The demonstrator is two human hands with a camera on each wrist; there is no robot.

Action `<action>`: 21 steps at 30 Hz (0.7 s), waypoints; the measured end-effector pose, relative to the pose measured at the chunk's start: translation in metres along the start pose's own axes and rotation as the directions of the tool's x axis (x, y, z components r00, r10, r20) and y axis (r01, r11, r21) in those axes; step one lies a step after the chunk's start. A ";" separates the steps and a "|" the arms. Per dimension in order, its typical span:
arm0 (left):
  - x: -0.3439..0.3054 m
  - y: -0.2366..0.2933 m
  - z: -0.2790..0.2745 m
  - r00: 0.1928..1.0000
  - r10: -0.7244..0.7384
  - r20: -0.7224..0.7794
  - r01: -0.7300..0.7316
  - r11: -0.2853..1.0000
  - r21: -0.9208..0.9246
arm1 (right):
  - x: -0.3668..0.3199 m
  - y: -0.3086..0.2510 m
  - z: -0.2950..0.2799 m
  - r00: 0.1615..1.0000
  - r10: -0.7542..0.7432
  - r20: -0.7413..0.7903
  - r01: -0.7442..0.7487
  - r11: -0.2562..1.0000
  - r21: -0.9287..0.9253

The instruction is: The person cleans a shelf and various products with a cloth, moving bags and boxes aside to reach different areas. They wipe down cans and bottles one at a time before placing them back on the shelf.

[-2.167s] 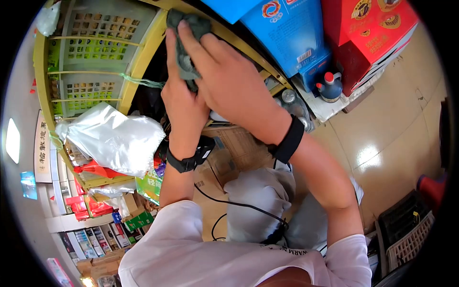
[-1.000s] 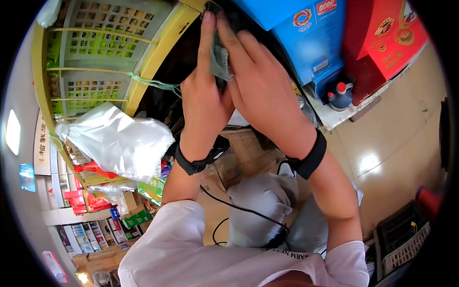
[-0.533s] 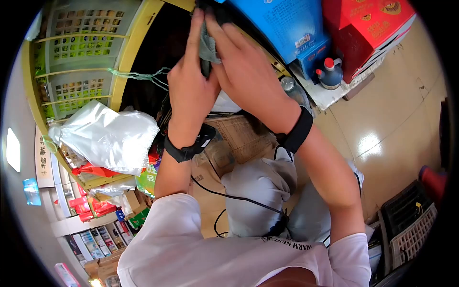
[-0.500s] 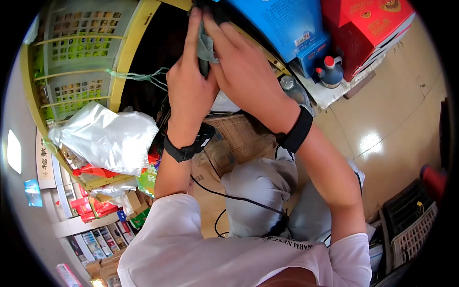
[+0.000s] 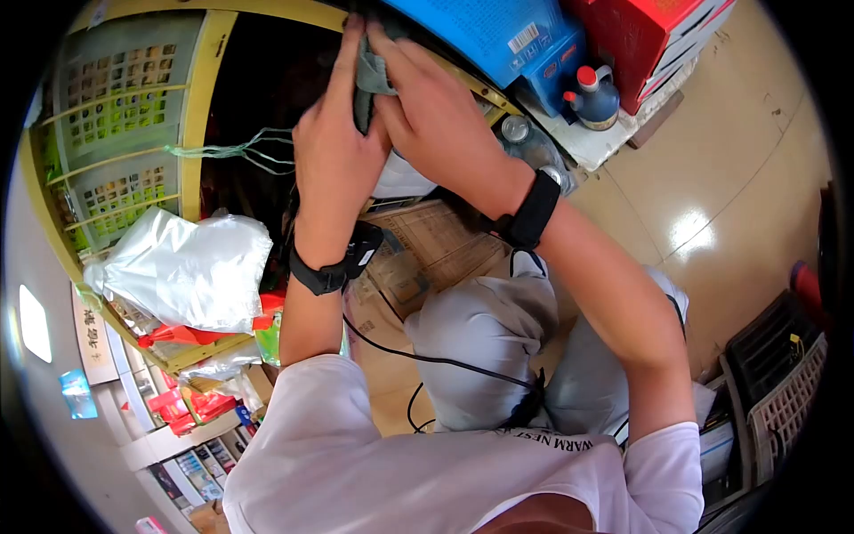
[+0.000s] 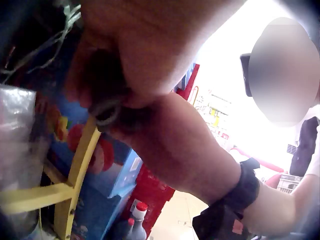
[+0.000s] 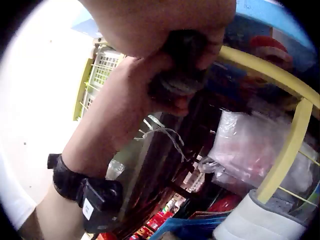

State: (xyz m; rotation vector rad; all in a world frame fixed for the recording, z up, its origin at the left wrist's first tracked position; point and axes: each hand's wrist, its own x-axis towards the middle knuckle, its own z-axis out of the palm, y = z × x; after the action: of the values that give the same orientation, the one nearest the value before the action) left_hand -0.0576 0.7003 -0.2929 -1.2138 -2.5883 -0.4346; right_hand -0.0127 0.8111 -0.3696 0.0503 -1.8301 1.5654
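Both hands are raised close together at the top of the head view, beside the yellow frame [image 5: 197, 116]. A dark green cloth [image 5: 374, 76] lies between them. The left hand [image 5: 336, 156] holds its left side, index finger pointing up along it. The right hand [image 5: 445, 116] grips it from the right, fingers stretched upward and thumb side near the left hand. In the left wrist view the right hand [image 6: 175, 135] meets the left around a dark bunched part of the cloth [image 6: 107, 107]. The right wrist view shows the left hand [image 7: 120, 100] touching the same dark bundle [image 7: 175, 82].
Right of the hands stand a blue box [image 5: 498, 36], a red box [image 5: 640, 53] and a dark bottle with red caps [image 5: 594, 100]. Clear jars [image 5: 534, 147] sit below. At left are a plastic bag [image 5: 187, 271] and green string [image 5: 236, 151]; a black cable [image 5: 427, 359] crosses the legs.
Both hands first shifted right along with the cloth, then back left in the head view. The cloth stays between them. The boxes and frame have shifted left as the view turned.
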 end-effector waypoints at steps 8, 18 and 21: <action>-0.018 -0.021 0.051 0.974 0.019 0.227 -0.024 0.999 0.021 | -0.046 0.045 0.017 0.980 0.177 -0.093 -0.170 0.983 0.074; 0.001 -0.006 0.013 0.999 -0.008 0.042 0.007 1.000 0.016 | -0.007 -0.008 0.019 0.978 0.110 -0.175 -0.101 0.993 0.059; -0.012 -0.023 0.049 0.968 -0.039 0.248 0.021 0.997 0.075 | -0.047 0.044 0.044 0.937 0.166 -0.307 -0.187 0.982 -0.039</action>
State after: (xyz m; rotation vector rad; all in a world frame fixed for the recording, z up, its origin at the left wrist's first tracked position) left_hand -0.0727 0.6956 -0.3465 -1.2795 -2.8078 -0.2030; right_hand -0.0195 0.7655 -0.4320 -0.3767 -1.6767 1.5324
